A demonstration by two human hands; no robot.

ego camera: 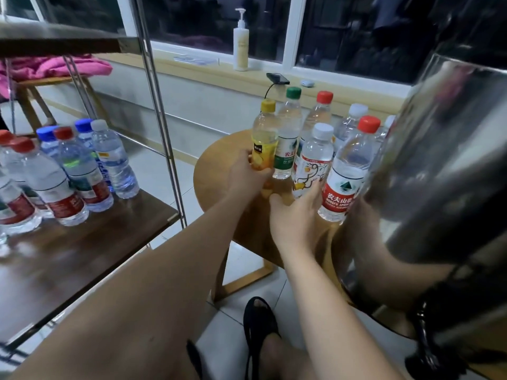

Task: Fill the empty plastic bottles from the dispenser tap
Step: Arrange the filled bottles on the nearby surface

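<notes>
The left hand [247,174] grips the yellow-capped bottle [264,138] on the round table [216,165]; the right hand [293,215] is loose, holding nothing. No bottle is under the tap [422,322], so I judge this one is not yet filled

Both arms are bare from the left hand [247,176] and the right hand [295,215] back to the lower edge of the view. One foot wears a black open-toed sandal [259,322] with thin straps running back over it, and the edge of a second black shoe [194,360] shows just beside it. At the lower left corner, by the left arm, is a scrap of white cloth [11,355] with dark stripes; whether it is a garment cannot be told.
</notes>
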